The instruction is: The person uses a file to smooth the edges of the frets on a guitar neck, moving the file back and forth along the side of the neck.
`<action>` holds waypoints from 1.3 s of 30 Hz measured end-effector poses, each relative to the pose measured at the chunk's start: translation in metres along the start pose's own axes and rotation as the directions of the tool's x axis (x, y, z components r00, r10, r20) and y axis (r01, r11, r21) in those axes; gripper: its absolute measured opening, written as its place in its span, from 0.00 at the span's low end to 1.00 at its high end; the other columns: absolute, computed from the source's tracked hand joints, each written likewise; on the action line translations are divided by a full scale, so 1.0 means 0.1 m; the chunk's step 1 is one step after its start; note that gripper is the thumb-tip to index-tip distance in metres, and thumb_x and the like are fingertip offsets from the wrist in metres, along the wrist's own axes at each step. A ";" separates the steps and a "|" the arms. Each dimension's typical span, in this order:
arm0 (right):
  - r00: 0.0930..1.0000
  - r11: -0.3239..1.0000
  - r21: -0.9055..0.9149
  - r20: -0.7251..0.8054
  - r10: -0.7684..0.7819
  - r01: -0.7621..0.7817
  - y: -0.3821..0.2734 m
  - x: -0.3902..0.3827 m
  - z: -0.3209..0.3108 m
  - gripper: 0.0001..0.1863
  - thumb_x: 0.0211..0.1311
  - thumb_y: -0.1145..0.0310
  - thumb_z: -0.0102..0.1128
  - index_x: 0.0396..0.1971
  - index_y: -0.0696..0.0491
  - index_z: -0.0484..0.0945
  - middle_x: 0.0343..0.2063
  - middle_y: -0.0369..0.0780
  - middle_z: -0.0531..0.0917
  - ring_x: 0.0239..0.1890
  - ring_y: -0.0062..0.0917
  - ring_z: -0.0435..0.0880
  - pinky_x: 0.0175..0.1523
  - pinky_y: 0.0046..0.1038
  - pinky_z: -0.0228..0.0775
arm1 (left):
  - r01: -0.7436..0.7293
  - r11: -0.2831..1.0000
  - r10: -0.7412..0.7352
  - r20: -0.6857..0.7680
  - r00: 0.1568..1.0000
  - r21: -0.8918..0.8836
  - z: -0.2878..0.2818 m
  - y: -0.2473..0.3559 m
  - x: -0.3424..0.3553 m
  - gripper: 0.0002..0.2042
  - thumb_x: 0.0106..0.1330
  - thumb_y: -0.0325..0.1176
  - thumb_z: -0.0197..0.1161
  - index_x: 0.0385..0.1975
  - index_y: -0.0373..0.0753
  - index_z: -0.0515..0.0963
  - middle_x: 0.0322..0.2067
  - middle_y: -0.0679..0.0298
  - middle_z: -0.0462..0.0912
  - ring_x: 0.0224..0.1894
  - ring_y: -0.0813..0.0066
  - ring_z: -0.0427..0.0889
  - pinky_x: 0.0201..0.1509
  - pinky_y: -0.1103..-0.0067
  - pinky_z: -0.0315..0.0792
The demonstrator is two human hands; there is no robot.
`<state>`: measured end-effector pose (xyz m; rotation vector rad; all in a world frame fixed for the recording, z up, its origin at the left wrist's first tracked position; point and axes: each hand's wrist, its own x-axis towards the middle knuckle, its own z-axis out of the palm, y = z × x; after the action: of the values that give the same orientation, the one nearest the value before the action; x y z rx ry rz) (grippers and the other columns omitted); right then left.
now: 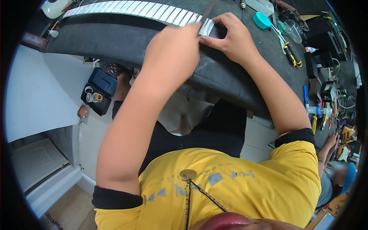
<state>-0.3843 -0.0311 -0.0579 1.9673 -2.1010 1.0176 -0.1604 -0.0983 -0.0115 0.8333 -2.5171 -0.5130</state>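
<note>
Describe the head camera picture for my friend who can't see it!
The left hand holds a thin dark tool at one end of a long white strip with red stripes, and the right hand touches that end. The strip lies along a dark workbench, with yellow-and-black tool handles to the right.

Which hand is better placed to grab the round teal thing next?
Probably the right hand: it's nearer the teal thing, though it seems to pinch the strip. The left hand is farther away, gripping a thin dark tool.

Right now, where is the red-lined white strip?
In the head view, the strip runs along the top from the left side to the right hand, over the bench.
</note>
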 end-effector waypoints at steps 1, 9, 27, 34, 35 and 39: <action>1.000 1.000 -0.020 0.014 0.019 -0.019 0.02 -0.02 -0.01 0.37 0.55 0.43 0.89 0.51 0.60 0.88 0.49 0.45 0.86 0.53 0.41 0.87 0.60 0.39 0.80 | 0.069 0.997 -0.065 0.078 0.995 -0.044 -0.15 0.07 -0.26 0.17 0.78 0.28 0.66 0.64 0.37 0.86 0.45 0.38 0.90 0.48 0.37 0.90 0.53 0.54 0.82; 0.998 0.999 -0.015 0.045 0.051 -0.050 -0.07 -0.03 -0.06 0.36 0.56 0.45 0.89 0.53 0.58 0.87 0.50 0.44 0.86 0.52 0.39 0.87 0.59 0.37 0.80 | 0.049 0.998 -0.053 0.116 0.992 0.032 -0.40 0.05 -0.78 0.20 0.75 0.24 0.68 0.66 0.39 0.84 0.41 0.38 0.90 0.45 0.37 0.91 0.47 0.55 0.83; 0.999 0.999 -0.022 0.033 0.030 -0.029 -0.06 -0.02 -0.03 0.35 0.56 0.45 0.88 0.52 0.58 0.88 0.49 0.44 0.86 0.53 0.40 0.87 0.59 0.38 0.79 | -0.007 0.998 0.004 0.038 0.999 0.056 -0.22 0.02 -0.45 0.19 0.76 0.25 0.68 0.65 0.38 0.85 0.38 0.39 0.89 0.41 0.37 0.91 0.48 0.55 0.83; 0.999 0.999 -0.029 0.035 -0.013 0.014 -0.01 0.01 -0.01 0.36 0.56 0.44 0.88 0.52 0.58 0.88 0.50 0.45 0.86 0.54 0.41 0.87 0.60 0.39 0.80 | -0.035 0.993 0.035 0.003 0.999 0.109 -0.07 0.03 -0.04 0.15 0.75 0.28 0.68 0.60 0.38 0.86 0.36 0.42 0.90 0.42 0.39 0.91 0.47 0.54 0.84; 0.998 0.999 -0.032 0.058 0.024 -0.022 -0.02 -0.02 -0.04 0.37 0.55 0.44 0.89 0.53 0.58 0.88 0.50 0.45 0.86 0.54 0.42 0.87 0.60 0.39 0.80 | 0.048 0.998 -0.050 0.054 0.997 0.032 -0.17 0.10 -0.31 0.17 0.76 0.26 0.68 0.64 0.40 0.87 0.42 0.37 0.90 0.47 0.37 0.91 0.48 0.55 0.83; 0.999 1.000 -0.016 0.042 0.013 -0.012 -0.05 -0.04 -0.04 0.38 0.55 0.42 0.89 0.52 0.58 0.88 0.49 0.45 0.86 0.53 0.42 0.87 0.60 0.39 0.80 | 0.005 0.999 -0.006 0.016 1.000 0.044 -0.44 0.03 -1.20 0.22 0.74 0.27 0.70 0.67 0.40 0.84 0.28 0.49 0.88 0.33 0.45 0.90 0.45 0.53 0.84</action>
<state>-0.3809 -0.0257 -0.0549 1.9876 -2.1383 0.9671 -0.0525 -0.0292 -0.0075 0.8555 -2.5504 -0.4694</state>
